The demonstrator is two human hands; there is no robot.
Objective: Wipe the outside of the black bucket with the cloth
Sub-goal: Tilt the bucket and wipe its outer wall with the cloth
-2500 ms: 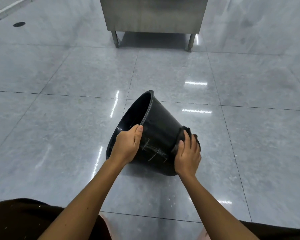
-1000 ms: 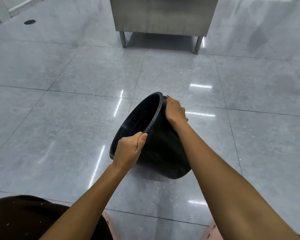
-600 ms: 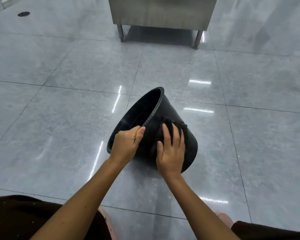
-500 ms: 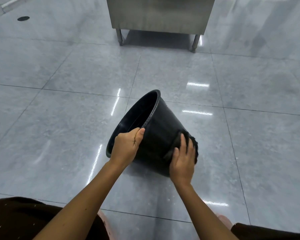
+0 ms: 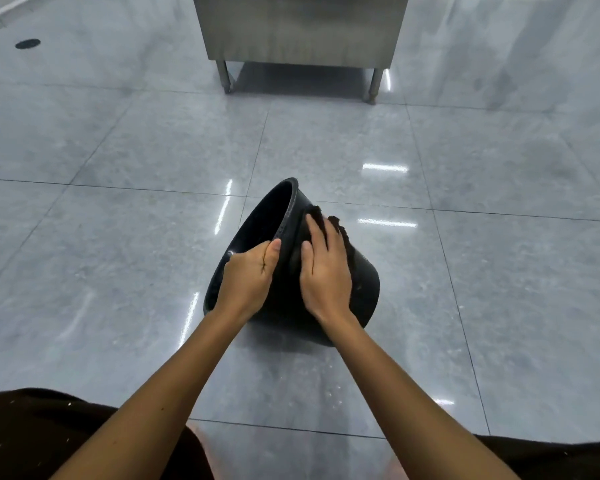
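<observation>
The black bucket [image 5: 362, 289] lies tipped on the floor [image 5: 118, 237]. The left hand [image 5: 246, 275] grips its rim. The right hand [image 5: 326, 268], fingers spread flat, presses the dark cloth [image 5: 336, 223] on its side.

Steel cabinet [image 5: 298, 27] on legs at far end, round drain [image 5: 27, 44] far left, glossy grey tile floor [image 5: 118, 237].

The right hand [image 5: 326, 271] hides most of the dark cloth [image 5: 336, 225].
</observation>
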